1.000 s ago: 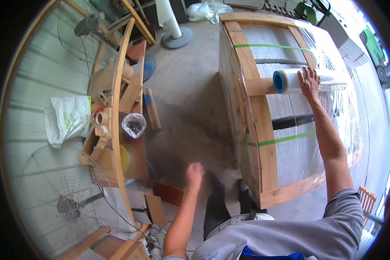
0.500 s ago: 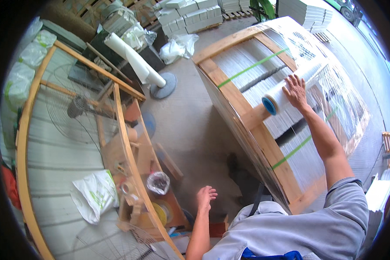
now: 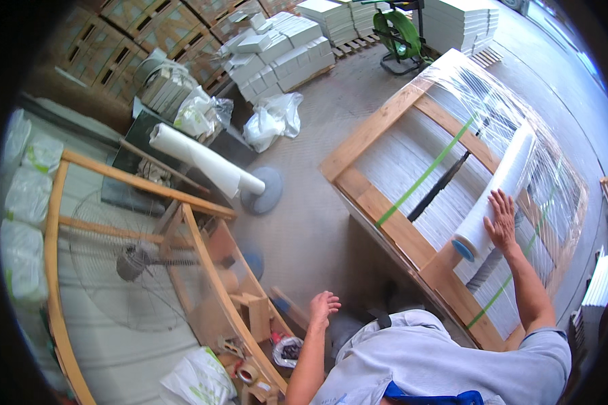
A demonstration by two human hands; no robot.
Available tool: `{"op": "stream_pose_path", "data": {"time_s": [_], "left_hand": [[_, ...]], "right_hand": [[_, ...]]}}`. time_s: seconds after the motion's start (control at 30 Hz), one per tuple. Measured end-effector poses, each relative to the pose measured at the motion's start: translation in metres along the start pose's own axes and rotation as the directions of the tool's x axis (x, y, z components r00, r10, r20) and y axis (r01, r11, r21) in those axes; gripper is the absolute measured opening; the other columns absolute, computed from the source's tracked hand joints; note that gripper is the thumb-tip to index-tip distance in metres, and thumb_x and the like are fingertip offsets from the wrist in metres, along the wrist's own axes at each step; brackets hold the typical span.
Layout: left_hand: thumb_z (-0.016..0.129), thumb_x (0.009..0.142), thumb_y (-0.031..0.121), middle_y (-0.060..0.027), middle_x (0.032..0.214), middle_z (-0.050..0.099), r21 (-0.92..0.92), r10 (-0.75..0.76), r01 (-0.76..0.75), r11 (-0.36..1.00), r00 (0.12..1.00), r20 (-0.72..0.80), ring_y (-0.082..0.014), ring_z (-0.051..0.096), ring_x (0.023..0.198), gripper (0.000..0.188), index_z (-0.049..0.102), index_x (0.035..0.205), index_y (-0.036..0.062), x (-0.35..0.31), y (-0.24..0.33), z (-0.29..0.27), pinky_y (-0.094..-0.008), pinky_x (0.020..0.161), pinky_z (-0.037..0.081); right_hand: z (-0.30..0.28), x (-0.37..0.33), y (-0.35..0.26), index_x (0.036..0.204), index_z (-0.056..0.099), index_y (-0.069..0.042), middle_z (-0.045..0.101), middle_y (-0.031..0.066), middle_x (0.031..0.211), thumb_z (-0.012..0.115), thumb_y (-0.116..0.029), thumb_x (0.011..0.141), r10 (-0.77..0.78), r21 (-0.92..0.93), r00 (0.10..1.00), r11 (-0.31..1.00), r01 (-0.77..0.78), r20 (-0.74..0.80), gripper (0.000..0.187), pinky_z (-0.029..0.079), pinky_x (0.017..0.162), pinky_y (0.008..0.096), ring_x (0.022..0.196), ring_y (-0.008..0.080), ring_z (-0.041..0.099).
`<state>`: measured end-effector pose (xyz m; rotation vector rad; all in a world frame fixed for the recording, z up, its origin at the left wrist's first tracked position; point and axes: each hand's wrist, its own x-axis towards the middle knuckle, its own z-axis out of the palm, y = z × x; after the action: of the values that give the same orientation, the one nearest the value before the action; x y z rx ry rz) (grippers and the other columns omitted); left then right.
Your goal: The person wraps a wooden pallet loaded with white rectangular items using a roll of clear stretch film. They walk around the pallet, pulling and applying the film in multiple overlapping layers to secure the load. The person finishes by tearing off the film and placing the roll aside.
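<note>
A wooden-framed crate stands at the right, with pale stacked sheets showing between its boards. Two green straps run across its top. Clear stretch film covers its far and right parts. On the top lies a long roll of stretch film with a blue core end facing me. My right hand rests on the roll near that end, fingers spread and not wrapped round it. My left hand hangs in the air beside the crate, holding nothing, its fingers loosely apart.
A wooden frame rack with tape rolls and a white bag stands at my left, near a wire fan. Ahead, a white roll leans by a round grey base. White boxes are stacked behind.
My view has turned, so the crate and rack sit lower in the picture. My right hand stays on the film roll near its blue end. The left hand stays raised and free.
</note>
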<state>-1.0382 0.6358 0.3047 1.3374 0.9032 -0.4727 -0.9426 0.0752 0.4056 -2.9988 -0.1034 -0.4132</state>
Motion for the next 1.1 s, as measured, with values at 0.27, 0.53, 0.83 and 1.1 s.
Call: {"op": "stream_pose_path", "data": {"time_s": [0.27, 0.53, 0.83, 1.1], "left_hand": [[0.05, 0.093, 0.028, -0.015, 0.087, 0.065, 0.232, -0.013, -0.04, 0.972, 0.975, 0.221, -0.0215, 0.065, 0.064, 0.033, 0.055, 0.107, -0.002, 0.172, 0.176, -0.032, -0.0301, 0.054, 0.051], [0.052, 0.091, 0.027, -0.0165, 0.087, 0.066, 0.441, 0.001, -0.224, 0.869, 0.892, 0.452, -0.0241, 0.065, 0.068, 0.03, 0.057, 0.1, -0.0017, 0.298, 0.399, -0.018, -0.0318, 0.057, 0.052], [0.049, 0.096, 0.028, -0.0165, 0.09, 0.065, 0.446, -0.084, -0.442, 0.778, 0.631, 0.772, -0.0246, 0.066, 0.072, 0.031, 0.057, 0.102, -0.0021, 0.347, 0.522, 0.147, -0.0328, 0.061, 0.054], [0.051, 0.091, 0.026, -0.0155, 0.09, 0.067, 0.568, -0.238, -0.58, 0.584, 0.546, 0.803, -0.0227, 0.066, 0.068, 0.033, 0.059, 0.103, -0.0032, 0.357, 0.577, 0.309, -0.0324, 0.06, 0.052]], "right_hand": [[0.055, -0.025, -0.07, 0.139, 0.035, 0.002, 0.038, 0.0205, 0.143, 0.052, -0.032, 0.094, 0.809, 0.117, 0.541, 0.575, -0.81, -0.23, 0.058, 0.028, 0.111, 0.0399, 0.134, 0.0348, 0.035], [0.09, -0.003, -0.146, 0.139, 0.038, -0.005, 0.042, 0.016, 0.141, 0.056, -0.033, 0.09, 0.785, -0.062, 0.278, 0.293, -0.954, -0.554, 0.06, 0.033, 0.107, 0.0426, 0.129, 0.0336, 0.04], [0.099, 0.005, -0.133, 0.13, 0.047, -0.01, 0.055, 0.0144, 0.127, 0.06, -0.034, 0.089, 0.743, -0.036, 0.131, 0.143, -0.989, -0.656, 0.05, 0.042, 0.097, 0.0411, 0.116, 0.0327, 0.052], [0.109, 0.017, -0.127, 0.124, 0.054, -0.01, 0.058, 0.0107, 0.124, 0.054, -0.03, 0.093, 0.709, 0.083, -0.131, -0.103, -0.991, -0.693, 0.037, 0.04, 0.098, 0.0406, 0.117, 0.0307, 0.051]]}}
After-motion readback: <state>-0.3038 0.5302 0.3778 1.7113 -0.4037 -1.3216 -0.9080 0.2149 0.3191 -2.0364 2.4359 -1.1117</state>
